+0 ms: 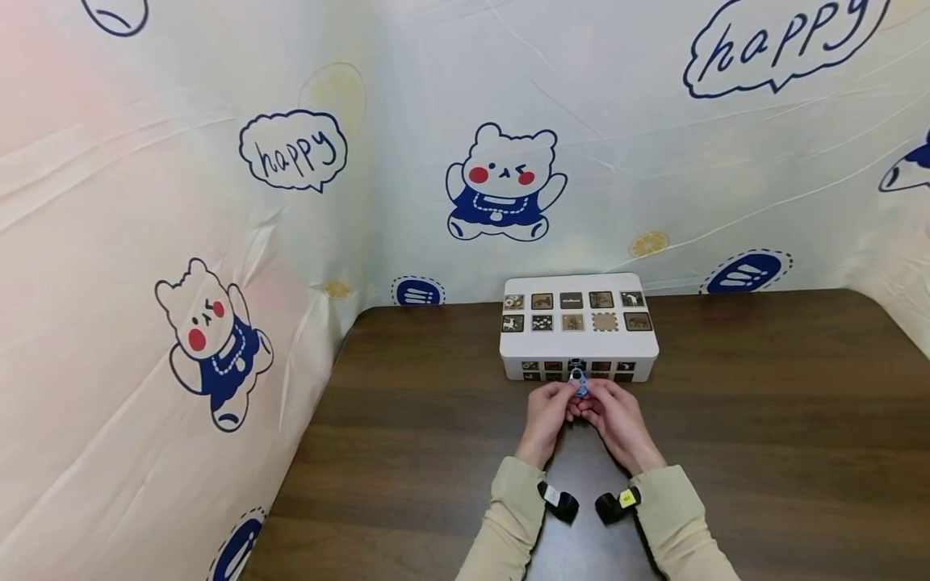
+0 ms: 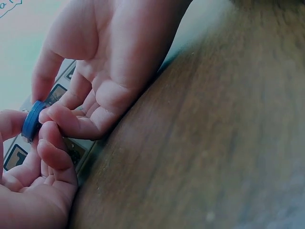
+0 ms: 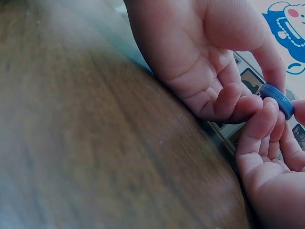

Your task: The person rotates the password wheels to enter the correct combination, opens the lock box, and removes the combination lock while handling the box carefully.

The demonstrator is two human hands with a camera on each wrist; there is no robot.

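Observation:
A white box (image 1: 581, 343) with small picture squares on its lid and front stands against the far curtain. A dark clasp (image 1: 576, 364) sits at the middle of its front. Just before it, a small blue padlock (image 1: 580, 389) is pinched by both hands at once; its rounded body (image 2: 32, 120) also shows edge-on in the right wrist view. My left hand (image 1: 546, 415) holds it from the left and my right hand (image 1: 613, 420) from the right, thumbs uppermost. Fingers partly cover it, so whether its shackle passes through the clasp cannot be told.
The brown wooden table (image 1: 407, 452) spreads around and in front of the box. A pale curtain (image 1: 407, 161) with printed bears hangs behind and along the left side. Black wrist cameras (image 1: 559, 502) jut inward from both cuffs.

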